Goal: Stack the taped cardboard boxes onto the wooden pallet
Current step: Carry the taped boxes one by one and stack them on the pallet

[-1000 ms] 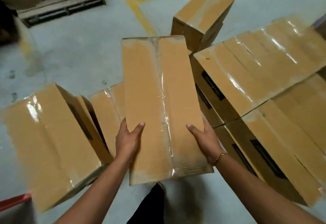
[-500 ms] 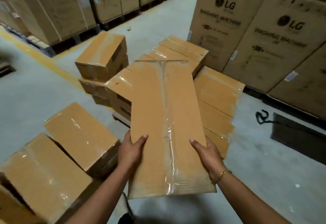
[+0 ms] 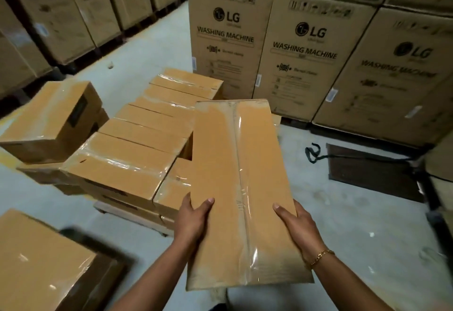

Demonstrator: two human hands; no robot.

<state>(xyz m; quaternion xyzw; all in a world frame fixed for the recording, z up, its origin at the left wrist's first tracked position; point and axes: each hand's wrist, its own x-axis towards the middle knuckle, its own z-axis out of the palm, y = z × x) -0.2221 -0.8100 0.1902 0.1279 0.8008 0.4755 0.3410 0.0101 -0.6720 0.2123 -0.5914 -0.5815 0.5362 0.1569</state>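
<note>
Now we hold a long taped cardboard box [image 3: 241, 188] in the air, near and centre, our left hand [image 3: 193, 220] clasping its left edge and our right hand [image 3: 297, 225] its right, thumbs on top. Just left of it, stacked boxes [image 3: 137, 144] cover the wooden pallet [image 3: 130, 215]. Beyond stand washing machine cartons [image 3: 304, 51]; a dark mat [image 3: 372, 171] lies on the floor to the right.
</note>
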